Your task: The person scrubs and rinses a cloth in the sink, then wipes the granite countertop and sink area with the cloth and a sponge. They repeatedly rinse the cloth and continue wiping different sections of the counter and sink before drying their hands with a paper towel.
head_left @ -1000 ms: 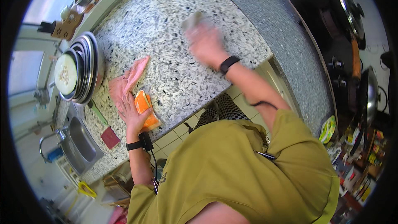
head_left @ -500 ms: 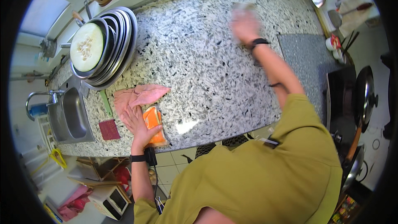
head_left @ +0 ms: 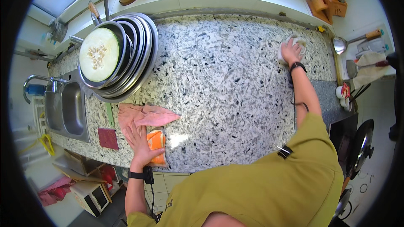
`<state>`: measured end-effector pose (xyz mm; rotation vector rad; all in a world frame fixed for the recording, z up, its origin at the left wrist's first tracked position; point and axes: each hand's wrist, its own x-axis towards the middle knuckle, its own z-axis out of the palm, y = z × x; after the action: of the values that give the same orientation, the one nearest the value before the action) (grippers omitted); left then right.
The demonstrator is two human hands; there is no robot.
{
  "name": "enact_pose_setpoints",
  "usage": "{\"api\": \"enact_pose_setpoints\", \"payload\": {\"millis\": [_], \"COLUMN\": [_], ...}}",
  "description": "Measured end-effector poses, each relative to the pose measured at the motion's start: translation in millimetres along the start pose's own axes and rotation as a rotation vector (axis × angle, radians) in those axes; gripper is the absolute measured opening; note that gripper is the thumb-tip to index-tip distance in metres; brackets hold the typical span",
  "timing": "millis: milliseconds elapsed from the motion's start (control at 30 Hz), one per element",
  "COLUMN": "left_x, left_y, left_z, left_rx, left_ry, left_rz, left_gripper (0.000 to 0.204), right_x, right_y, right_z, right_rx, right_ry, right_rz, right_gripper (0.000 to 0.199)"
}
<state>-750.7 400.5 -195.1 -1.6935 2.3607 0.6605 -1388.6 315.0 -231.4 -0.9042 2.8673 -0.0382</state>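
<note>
Head view: right hand (head_left: 291,51) stretched far out across the counter, palm down and fingers spread over a white cloth (head_left: 288,45), pressing it flat on the speckled granite countertop (head_left: 219,75) near the far right corner. Judgement: the wipe goes best with a flat palm and even pressure, cloth kept bunched under the fingers so it doesn't slip out, strokes overlapping toward the edge (reach is long, so the other hand's brace matters). Left hand (head_left: 139,143) lies flat and open by the near edge, fingers on a crumpled pink cloth (head_left: 145,115), thumb side touching an orange sponge (head_left: 156,143); grasping neither, only resting on them.

Materials: granite is glossy, hard, black-and-white flecked, with a bright glare patch just right of the sponge. Cloths are soft and wrinkled; sponge is blocky. Beyond the left hand, a stack of shiny steel bowls (head_left: 134,59) holding a pale round cut melon half (head_left: 99,54). Left of it, a dark red square pad (head_left: 108,138) and a steel sink (head_left: 69,111).
</note>
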Motion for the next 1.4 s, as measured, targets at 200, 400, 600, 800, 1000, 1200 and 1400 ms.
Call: {"api": "enact_pose_setpoints", "payload": {"millis": [200, 400, 600, 800, 1000, 1200, 1400], "left_x": [2, 6, 6, 9, 8, 9, 10], "left_y": [4, 4, 0, -7, -6, -4, -8], "left_z": [-5, -4, 5, 10, 13, 11, 18], "left_rx": [-0.004, -0.079, -0.027, 0.031, 0.01, -0.063, -0.038], "left_ry": [-0.017, -0.008, -0.013, 0.002, 0.024, 0.085, 0.172], "left_rz": [-0.029, -0.041, -0.06, -0.055, -0.027, 0.012, 0.073], "left_gripper": [0.128, 0.124, 0.127, 0.131, 0.127, 0.12, 0.114], "right_x": [3, -78, -94, -183, -137, -21, -137], "right_y": [-182, -290, -317, -321, -202, 37, -5], "right_z": [30, 25, 32, 30, 32, 22, 47], "right_rx": [0.006, -0.01, 0.012, 0.083, 0.147, -0.147, -0.077], "right_ry": [-0.098, 0.025, -0.019, -0.048, -0.082, -0.018, 0.057], "right_rz": [0.028, 0.058, -0.109, -1.037, -1.176, -0.244, -0.285], "right_gripper": [0.062, 0.059, 0.058, 0.061, 0.045, 0.06, 0.06]}}
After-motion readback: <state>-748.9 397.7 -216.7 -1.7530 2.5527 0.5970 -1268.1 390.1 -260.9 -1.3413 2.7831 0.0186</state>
